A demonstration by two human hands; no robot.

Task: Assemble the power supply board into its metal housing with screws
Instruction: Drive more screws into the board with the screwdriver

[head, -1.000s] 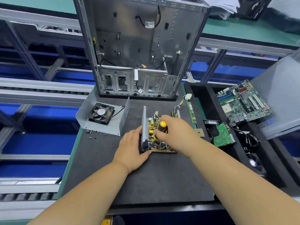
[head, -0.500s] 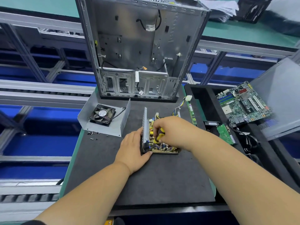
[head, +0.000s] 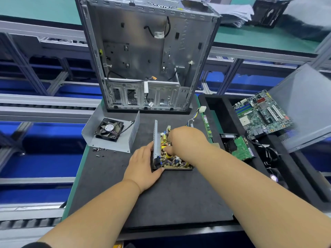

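Note:
The power supply board (head: pixel 174 161) lies in its metal housing base, whose upright wall (head: pixel 155 138) faces left, in the middle of the black mat. My left hand (head: pixel 143 164) grips that wall from the left, with the thumb at the near corner. My right hand (head: pixel 186 142) hovers low over the board, its fingers curled down round a small screwdriver that is almost wholly hidden under the hand. The housing cover (head: pixel 133 133), with a black fan (head: pixel 109 128) in it, stands to the left. Several loose screws (head: pixel 99 150) lie in front of the cover.
An open computer case (head: pixel 148 59) stands upright behind the board. To the right, a black foam tray (head: pixel 215 111) holds a motherboard (head: pixel 261 113) and a green card (head: pixel 240 147). A memory stick (head: pixel 207 126) lies by the tray's edge. A grey side panel (head: pixel 308 104) leans at far right.
My right hand has dropped lower onto the board, and the screwdriver's yellow handle has gone out of sight under it. My left hand has kept its hold on the housing wall.

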